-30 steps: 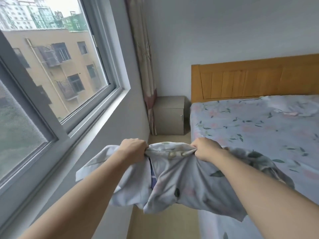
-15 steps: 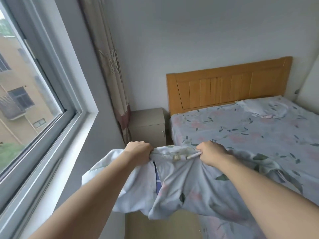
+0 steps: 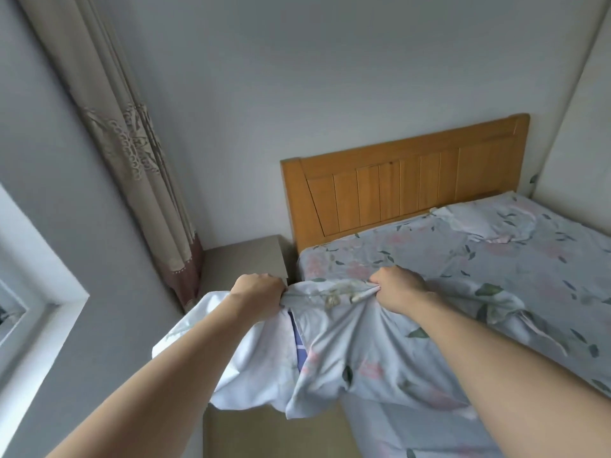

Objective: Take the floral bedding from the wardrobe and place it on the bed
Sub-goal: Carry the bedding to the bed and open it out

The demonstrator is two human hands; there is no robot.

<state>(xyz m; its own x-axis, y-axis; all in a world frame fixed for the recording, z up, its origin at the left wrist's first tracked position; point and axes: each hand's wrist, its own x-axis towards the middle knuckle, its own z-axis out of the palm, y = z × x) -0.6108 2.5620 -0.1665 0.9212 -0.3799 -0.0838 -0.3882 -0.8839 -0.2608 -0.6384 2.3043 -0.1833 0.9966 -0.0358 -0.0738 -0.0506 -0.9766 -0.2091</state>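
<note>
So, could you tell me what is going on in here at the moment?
A person stands beside the bed, gripping the bunched top edge of the floral bedding with the left hand and the right hand. Its right part already drapes over the mattress; the left part hangs above the floor, near the bedside cabinet.

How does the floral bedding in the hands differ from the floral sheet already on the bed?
The bunched pale floral bedding hangs crumpled in the air, gripped by the left hand and the right hand; the floral sheet lies spread flat on the mattress. The bedding shows a plain white side; the sheet does not. Both share a leaf-and-pink-flower print.
</note>
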